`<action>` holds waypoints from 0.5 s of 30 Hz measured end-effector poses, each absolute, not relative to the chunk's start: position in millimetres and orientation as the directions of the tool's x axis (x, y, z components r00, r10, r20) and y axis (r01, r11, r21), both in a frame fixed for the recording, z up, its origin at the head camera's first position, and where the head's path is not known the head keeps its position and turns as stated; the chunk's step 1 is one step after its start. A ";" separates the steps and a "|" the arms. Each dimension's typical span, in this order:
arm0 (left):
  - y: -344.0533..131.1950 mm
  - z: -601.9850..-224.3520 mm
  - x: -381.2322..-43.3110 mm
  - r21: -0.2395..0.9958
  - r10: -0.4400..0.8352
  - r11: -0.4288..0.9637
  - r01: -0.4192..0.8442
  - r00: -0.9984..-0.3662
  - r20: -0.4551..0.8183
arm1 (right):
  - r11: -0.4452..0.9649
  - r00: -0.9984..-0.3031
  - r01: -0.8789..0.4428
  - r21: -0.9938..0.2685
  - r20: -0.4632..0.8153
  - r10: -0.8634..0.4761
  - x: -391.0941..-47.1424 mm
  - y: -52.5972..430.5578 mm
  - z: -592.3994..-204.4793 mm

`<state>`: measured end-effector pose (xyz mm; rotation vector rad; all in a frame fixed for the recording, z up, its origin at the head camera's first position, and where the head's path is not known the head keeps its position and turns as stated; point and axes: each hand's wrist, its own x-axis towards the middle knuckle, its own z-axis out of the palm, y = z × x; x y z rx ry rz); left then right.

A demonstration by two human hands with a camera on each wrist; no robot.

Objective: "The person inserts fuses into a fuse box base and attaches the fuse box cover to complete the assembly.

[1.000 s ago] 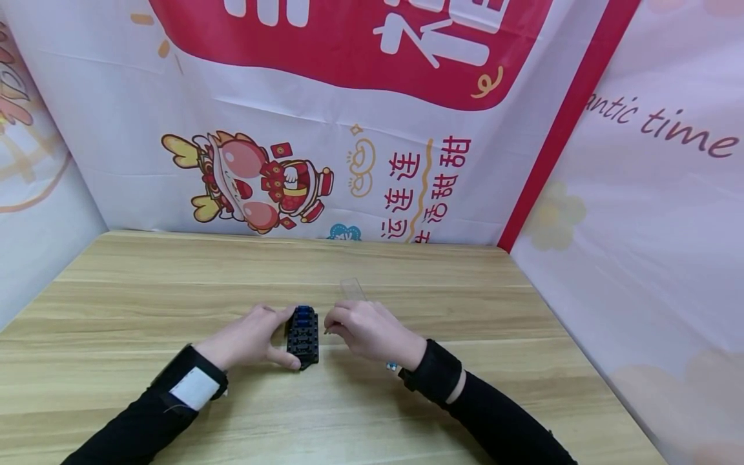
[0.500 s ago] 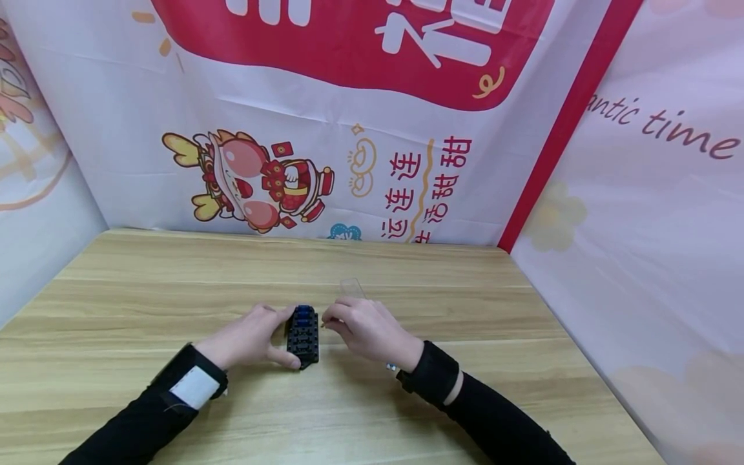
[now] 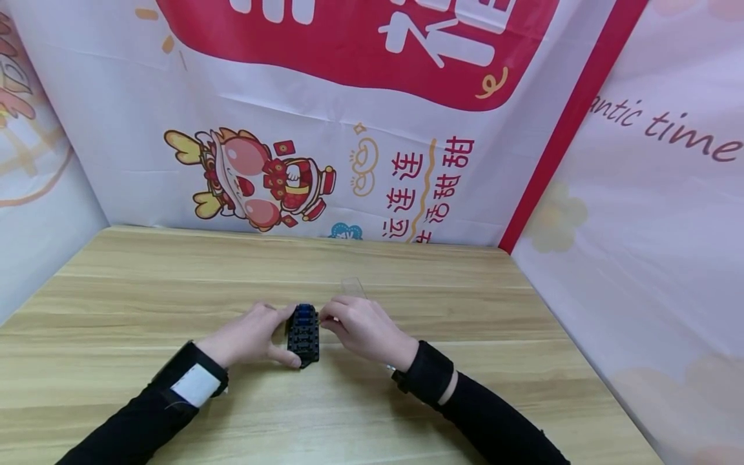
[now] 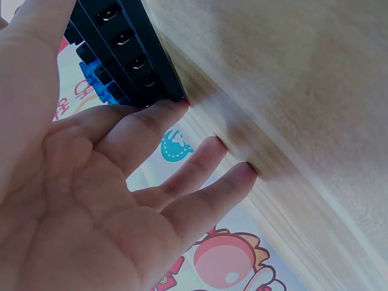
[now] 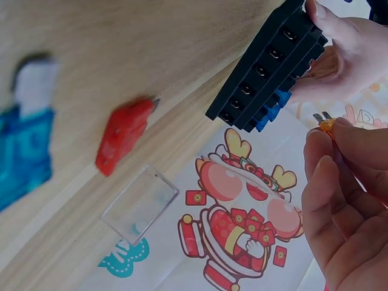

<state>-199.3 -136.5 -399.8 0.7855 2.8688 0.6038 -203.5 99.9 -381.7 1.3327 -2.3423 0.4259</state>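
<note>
A black fuse block (image 3: 303, 339) stands on the table with blue blade fuses (image 5: 273, 110) seated in its far end. My left hand (image 3: 256, 336) holds it from the left, thumb at the near end and a finger at the far end. In the left wrist view, two other fingertips (image 4: 245, 173) of that hand rest on the table. Between thumb and fingers, my right hand (image 3: 366, 329) pinches a small orange-yellow blade fuse (image 5: 327, 125). Its two metal prongs stick out bare, close to the block's right side and apart from it in the right wrist view.
Beyond my right hand lies a clear plastic cover (image 3: 352, 287). The right wrist view has a red fuse-like piece with a metal tip (image 5: 125, 134) on the table and a blurred blue piece (image 5: 24, 154) nearer that camera. A printed cloth (image 3: 279, 97) hangs behind the table.
My right hand has moved slightly left and away from me, bringing the orange-yellow fuse closer to the block. The left hand keeps its place on the block.
</note>
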 end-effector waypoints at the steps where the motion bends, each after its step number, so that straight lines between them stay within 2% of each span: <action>1: -136.7 -399.6 -199.3 0.404 0.509 0.787 0.466 -0.861 0.000 | 0.494 -0.456 -0.867 -0.059 0.493 -0.741 -203.4 98.6 -381.2; 9: -137.4 -396.6 -199.1 0.415 0.504 0.790 0.452 -0.864 -0.019 | 0.481 -0.446 -0.875 -0.061 0.492 -0.748 -205.1 90.5 -381.2; 15: -137.6 -397.3 -198.3 0.422 0.504 0.788 0.448 -0.864 -0.023 | 0.463 -0.449 -0.882 -0.085 0.447 -0.773 -207.0 85.4 -380.4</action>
